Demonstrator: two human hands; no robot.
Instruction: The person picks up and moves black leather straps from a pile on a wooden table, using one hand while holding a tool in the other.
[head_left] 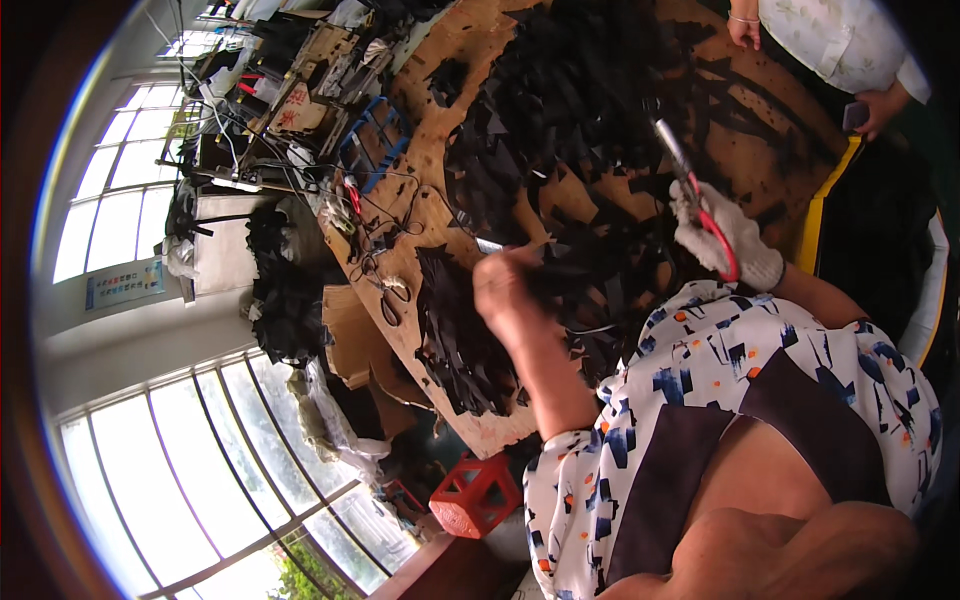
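Observation:
My right hand (722, 235), in a pale knit work glove, grips red-handled scissors (712, 222) whose bright metal part points up over dark cloth. My bare left hand (505, 285) is blurred by motion, with its fingers curled together above the table. What it holds, if anything, I cannot make out; a small silvery piece (488, 245) shows just beyond it. Around both hands lie heaped black fabric pieces (550, 100). Another pile of black cut pieces (455, 340) is to the left of and below my left hand.
The wooden table (425, 170) bears scraps, cords and another pair of scissors (395, 300). A blue crate (375, 140) and clutter line its left side. A red stool (475, 495) stands below its edge. Another person (830, 45) is at the upper right, beside a yellow-edged dark container (825, 205).

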